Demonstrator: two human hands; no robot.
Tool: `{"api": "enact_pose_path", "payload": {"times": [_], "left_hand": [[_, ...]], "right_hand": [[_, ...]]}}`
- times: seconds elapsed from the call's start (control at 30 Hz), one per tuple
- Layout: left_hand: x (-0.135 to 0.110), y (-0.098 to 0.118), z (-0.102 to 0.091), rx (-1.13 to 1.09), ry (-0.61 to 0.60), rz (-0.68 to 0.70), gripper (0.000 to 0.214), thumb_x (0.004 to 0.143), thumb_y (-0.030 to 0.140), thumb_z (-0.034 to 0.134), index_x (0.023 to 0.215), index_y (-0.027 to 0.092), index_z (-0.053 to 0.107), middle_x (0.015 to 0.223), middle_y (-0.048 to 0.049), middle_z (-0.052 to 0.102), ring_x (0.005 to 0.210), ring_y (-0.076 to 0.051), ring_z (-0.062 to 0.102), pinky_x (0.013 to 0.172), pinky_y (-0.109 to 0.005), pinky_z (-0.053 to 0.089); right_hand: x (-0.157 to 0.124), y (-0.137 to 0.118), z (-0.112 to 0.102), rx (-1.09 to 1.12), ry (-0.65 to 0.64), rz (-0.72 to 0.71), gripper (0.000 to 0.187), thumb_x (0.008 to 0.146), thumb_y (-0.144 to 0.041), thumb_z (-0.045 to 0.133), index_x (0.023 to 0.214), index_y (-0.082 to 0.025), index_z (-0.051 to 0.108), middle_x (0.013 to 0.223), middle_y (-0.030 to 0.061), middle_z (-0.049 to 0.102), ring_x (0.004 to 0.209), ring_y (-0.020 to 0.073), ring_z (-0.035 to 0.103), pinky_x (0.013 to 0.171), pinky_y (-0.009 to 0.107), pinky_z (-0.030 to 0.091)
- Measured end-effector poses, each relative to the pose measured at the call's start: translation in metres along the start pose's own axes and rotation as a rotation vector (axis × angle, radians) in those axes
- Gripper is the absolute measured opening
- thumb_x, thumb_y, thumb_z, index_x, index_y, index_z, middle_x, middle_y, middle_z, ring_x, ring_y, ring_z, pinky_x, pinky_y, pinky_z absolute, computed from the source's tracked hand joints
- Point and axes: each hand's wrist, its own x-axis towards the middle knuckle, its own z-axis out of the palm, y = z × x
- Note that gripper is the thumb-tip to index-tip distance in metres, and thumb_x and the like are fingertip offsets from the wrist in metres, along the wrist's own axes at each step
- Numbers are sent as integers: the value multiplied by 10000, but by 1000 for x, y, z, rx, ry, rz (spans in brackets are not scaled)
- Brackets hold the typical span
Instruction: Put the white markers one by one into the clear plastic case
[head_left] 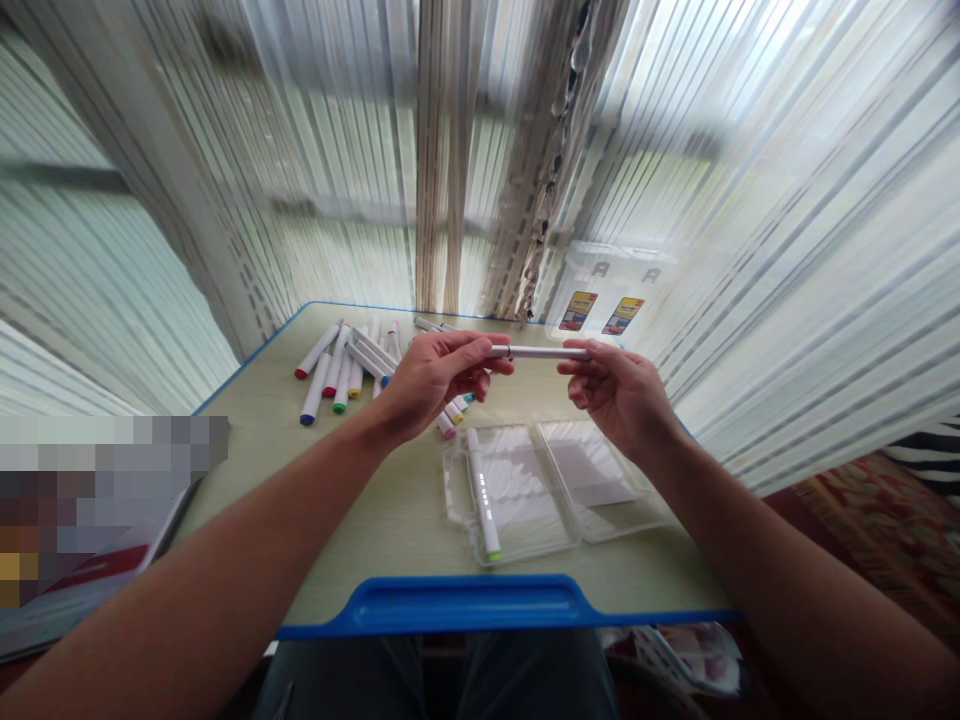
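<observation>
A white marker [544, 352] is held level above the desk, between my two hands. My left hand [450, 375] pinches its left end between thumb and fingers. At the other end, the fingertips of my right hand [619, 390] grip it. Below them lies an open clear plastic case [517, 480]. One white marker with a green end [484, 495] rests along the left side of that case. Several white markers with coloured ends [337, 375] lie in a loose pile at the left, partly hidden behind my left hand.
The light desk top [375, 500] has a blue rim with a pen groove [469, 603] at its front. A clear box with two labels [611, 290] stands at the back right. Striped string curtains [337, 150] hang behind the desk.
</observation>
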Motion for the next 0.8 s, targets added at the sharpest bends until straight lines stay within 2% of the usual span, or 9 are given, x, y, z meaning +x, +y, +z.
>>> {"api": "enact_pose_path", "payload": {"times": [0.27, 0.53, 0.67, 0.8], "left_hand": [[1, -2, -1, 184, 89, -20, 325, 818, 299, 774, 1061, 83, 762, 837, -104, 771, 554, -86, 602, 585, -244, 504], [1, -3, 0, 360, 21, 20, 279, 796, 322, 794, 917, 73, 765, 653, -27, 678, 505, -74, 548, 498, -209, 436], [1, -4, 1, 396, 24, 13, 290, 789, 324, 803, 921, 74, 740, 678, -35, 686, 517, -83, 562, 498, -208, 447], [-1, -3, 6, 450, 13, 6, 251, 780, 300, 804, 879, 84, 723, 701, -41, 694, 520, -85, 571, 485, -202, 444]], "right_hand": [[-1, 2, 1, -54, -22, -37, 230, 746, -346, 803, 860, -148, 778, 697, 70, 776, 451, 119, 653, 391, 194, 467], [-4, 6, 3, -138, -71, -73, 245, 717, -354, 874, 778, -149, 754, 656, 58, 757, 439, 114, 638, 391, 196, 465], [-6, 8, 4, -184, -84, -96, 272, 692, -348, 900, 771, -149, 732, 631, 49, 744, 435, 108, 619, 403, 201, 476], [-7, 9, 5, -251, -93, -115, 360, 612, -371, 947, 750, -157, 692, 593, 33, 719, 419, 108, 595, 394, 206, 465]]}}
